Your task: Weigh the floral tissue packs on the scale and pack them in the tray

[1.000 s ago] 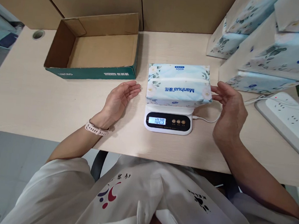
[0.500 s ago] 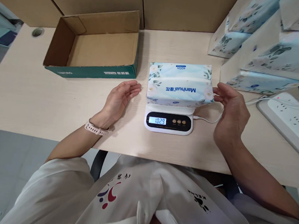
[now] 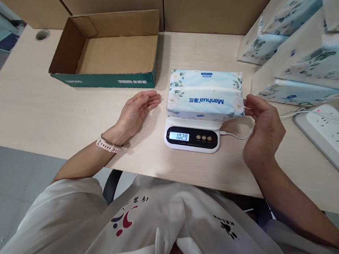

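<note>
A soft tissue pack [image 3: 205, 94], floral blue wrap printed "Manhua", lies flat on a small white scale [image 3: 192, 136] at mid-desk, overhanging the platform on both sides. The display [image 3: 178, 136] reads 102.9. The right hand [image 3: 263, 131] sits at the pack's right end, fingers loosely curled and slightly parted, their tips at or just touching the wrap; no squeeze shows, probably so that the reading is not disturbed. The left hand [image 3: 135, 112] rests on the desk [image 3: 40, 108] just left of the pack, palm up, fingers relaxed and close together, holding nothing and clear of the scale. An open cardboard box [image 3: 111, 50] stands behind it. More tissue packs [image 3: 306, 60] are stacked far right, above a power strip [image 3: 329, 137]; a white cable [image 3: 237, 135] runs from the scale's right side.
</note>
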Demonstrator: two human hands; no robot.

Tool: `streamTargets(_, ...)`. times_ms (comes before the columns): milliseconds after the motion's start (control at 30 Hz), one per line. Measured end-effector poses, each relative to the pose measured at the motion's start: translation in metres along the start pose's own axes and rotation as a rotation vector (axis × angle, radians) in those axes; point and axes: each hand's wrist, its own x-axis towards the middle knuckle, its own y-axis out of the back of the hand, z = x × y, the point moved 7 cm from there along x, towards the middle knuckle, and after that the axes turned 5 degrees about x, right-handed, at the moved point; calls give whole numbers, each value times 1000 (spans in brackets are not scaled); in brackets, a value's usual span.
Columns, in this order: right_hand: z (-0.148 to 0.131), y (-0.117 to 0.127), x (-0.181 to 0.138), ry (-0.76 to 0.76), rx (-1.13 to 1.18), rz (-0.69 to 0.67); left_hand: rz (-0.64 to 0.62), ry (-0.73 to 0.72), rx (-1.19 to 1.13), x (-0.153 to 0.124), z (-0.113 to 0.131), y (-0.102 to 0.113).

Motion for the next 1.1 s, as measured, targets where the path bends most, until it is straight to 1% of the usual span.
streamTargets(167,-2,-1,0,26,-13,-16,-7,-5,-12,0,0,0)
streamTargets(333,3,1,-1,-20,-39,-2,-4,-8,-1,0,1,-1)
streamTargets(500,2,1,-1,-10,-48,17,-10,-13,13,-1,1,-1)
streamTargets(600,2,1,-1,-32,-69,27,-14,-17,10,0,1,-1)
streamTargets(833,-11,-1,-1,68,-92,3,-6,-5,32,-1,1,-1)
streamTargets(1000,-12,0,-1,48,-151,0,-14,-14,36,1,0,0)
streamTargets(1100,-9,2,-1,33,-227,-42,-31,-32,44,1,-1,0)
